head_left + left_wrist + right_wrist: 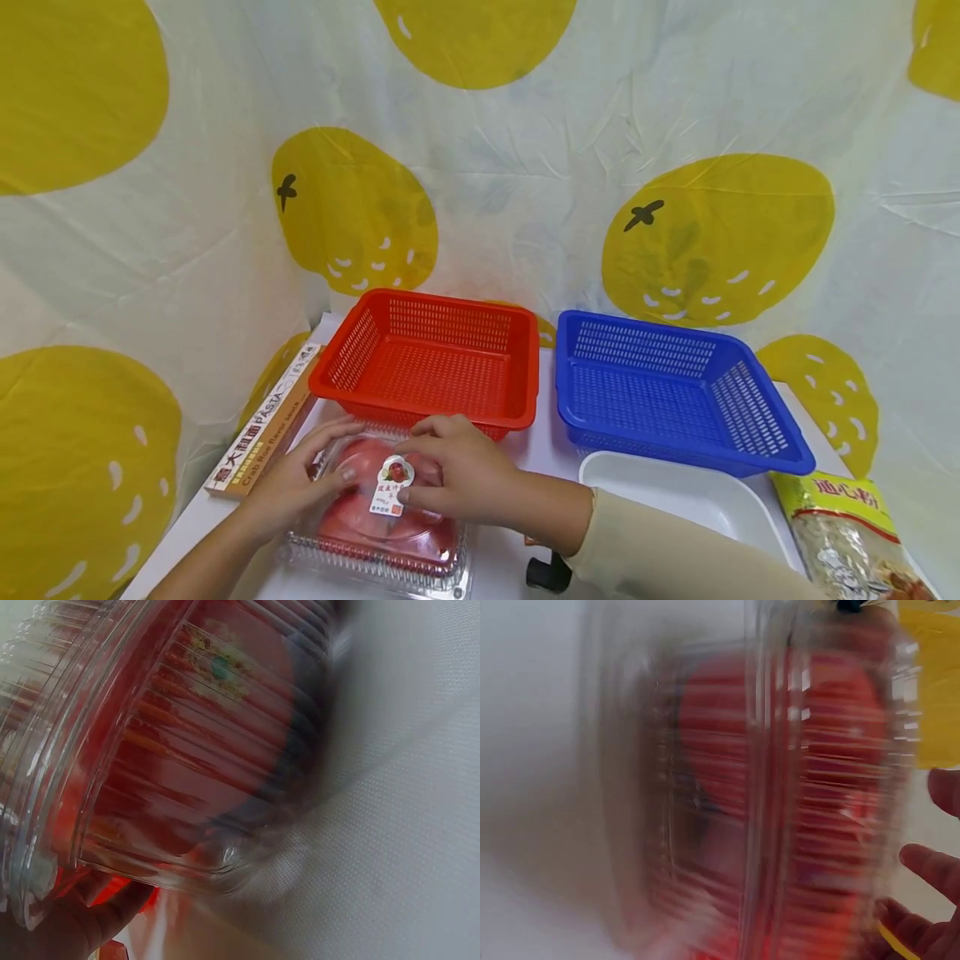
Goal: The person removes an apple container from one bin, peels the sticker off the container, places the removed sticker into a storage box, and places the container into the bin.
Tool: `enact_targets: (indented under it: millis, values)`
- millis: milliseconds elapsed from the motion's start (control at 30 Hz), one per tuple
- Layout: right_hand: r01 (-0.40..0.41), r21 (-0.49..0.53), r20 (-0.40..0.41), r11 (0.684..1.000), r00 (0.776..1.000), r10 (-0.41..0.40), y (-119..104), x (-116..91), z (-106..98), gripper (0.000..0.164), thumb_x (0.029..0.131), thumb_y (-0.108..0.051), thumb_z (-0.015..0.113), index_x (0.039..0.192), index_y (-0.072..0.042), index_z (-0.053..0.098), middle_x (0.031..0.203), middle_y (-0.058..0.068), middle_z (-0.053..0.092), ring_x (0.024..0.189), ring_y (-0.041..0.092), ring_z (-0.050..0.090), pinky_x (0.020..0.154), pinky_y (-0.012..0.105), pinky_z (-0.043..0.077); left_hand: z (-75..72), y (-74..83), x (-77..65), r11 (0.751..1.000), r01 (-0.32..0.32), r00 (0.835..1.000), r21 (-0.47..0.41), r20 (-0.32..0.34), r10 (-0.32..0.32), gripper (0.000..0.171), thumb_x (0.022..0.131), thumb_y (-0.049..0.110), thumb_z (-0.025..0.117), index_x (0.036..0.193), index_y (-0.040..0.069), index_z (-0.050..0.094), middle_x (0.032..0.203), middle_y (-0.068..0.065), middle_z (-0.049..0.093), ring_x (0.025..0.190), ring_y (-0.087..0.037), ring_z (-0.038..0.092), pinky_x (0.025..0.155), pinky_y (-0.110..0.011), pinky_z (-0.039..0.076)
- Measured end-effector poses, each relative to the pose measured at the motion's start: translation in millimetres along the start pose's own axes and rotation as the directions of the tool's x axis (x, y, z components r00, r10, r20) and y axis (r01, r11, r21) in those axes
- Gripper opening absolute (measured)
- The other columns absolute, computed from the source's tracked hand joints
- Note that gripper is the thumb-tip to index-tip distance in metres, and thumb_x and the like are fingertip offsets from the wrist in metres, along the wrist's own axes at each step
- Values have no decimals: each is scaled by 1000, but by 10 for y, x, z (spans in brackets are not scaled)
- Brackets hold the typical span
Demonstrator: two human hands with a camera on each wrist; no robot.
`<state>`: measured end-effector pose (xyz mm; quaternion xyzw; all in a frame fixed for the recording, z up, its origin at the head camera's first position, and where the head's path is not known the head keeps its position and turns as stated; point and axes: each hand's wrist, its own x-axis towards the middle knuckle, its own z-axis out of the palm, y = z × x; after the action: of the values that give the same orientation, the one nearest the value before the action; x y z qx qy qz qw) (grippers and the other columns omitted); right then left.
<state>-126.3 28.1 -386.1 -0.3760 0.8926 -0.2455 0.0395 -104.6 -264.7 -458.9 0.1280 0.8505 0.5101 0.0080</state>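
A clear plastic box of tomatoes, with a white fruit label on its lid, lies at the table's front. My left hand grips its left side, thumb over the lid. In the left wrist view, fingers of that hand curl at the box's end, close to its ribbed wall. From the right, my right hand reaches over the lid, fingertips near the label. The right wrist view shows its fingers spread beside the blurred box; whether they touch it I cannot tell.
Behind the box stands a red basket, with a blue basket to its right. A pasta box lies at the left edge. On the right are a white tray, a pasta bag and a black object.
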Motion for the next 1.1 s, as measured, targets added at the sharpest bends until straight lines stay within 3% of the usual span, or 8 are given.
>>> enact_targets:
  millis: [100,200,433,533,700,967,1100]
  values:
    - [38,-146,19,989,999,-35,-30,119,98,52,94,-50,76,143,-32,71,139,-2,65,122,18,55,104,36,51,-7,-3,1,1000,-1,1000,14,4,1,56,98,25,78,150,30,59,165,-14,44,153,-52,32,108,-83,35]
    - [45,-234,-6,971,999,-48,-38,174,180,41,97,-46,73,135,-32,76,137,-2,67,119,18,56,105,37,49,8,-5,2,1000,-7,1000,23,6,6,57,97,26,79,151,31,59,165,-12,46,154,-51,32,108,-84,33]
    - [-11,-238,-115,971,993,-17,-74,263,283,13,95,-35,79,106,-29,82,119,-8,67,103,13,55,95,33,50,8,-20,-10,998,-23,1000,52,-4,23,58,96,28,80,150,30,59,163,-12,47,152,-50,35,106,-81,39]
    - [2,-288,-142,958,989,-45,-79,314,317,4,94,-31,79,97,-29,79,114,-9,65,99,13,55,91,30,50,8,-32,-5,998,-30,1000,50,-5,30,58,96,27,80,150,30,59,163,-11,48,152,-49,36,108,-80,38]
    - [48,-378,-120,924,988,-100,-58,348,345,4,101,-29,73,98,-26,72,120,-7,64,102,14,56,91,28,51,20,-20,11,998,-23,1000,50,-9,24,58,96,28,81,150,29,60,161,-10,50,152,-47,36,110,-80,34]
    - [146,-318,-4,937,988,-155,-113,223,165,8,108,-27,60,109,-21,66,137,-4,61,121,15,56,106,33,50,22,-31,26,999,-28,1000,30,-11,28,58,95,24,82,149,27,60,158,-7,53,151,-43,38,113,-80,32]
    - [192,-183,61,964,981,-184,-204,81,-64,8,108,-25,59,111,-22,65,142,-4,60,129,14,53,113,32,46,8,-42,32,999,-39,999,20,-8,39,58,95,22,82,149,25,60,156,-7,54,150,-42,39,112,-79,32]
